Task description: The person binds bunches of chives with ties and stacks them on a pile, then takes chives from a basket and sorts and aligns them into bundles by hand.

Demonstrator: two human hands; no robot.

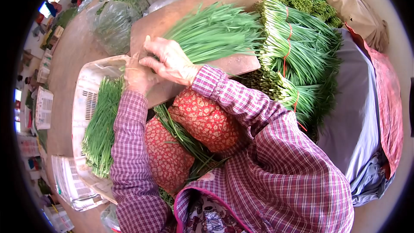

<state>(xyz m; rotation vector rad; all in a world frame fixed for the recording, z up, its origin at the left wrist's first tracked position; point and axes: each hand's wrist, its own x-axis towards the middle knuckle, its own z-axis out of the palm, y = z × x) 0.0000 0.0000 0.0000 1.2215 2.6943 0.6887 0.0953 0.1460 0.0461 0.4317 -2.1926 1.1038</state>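
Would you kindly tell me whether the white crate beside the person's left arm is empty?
No, a pile of green stalks lies inside the white crate.

Packing shed perhaps, bundled greens [308, 47], crates [89, 99]

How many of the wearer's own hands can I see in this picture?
2. The right hand is beside the green stalks on the brown board; the left hand is close to it, near the white crate. The left may be partly hidden.
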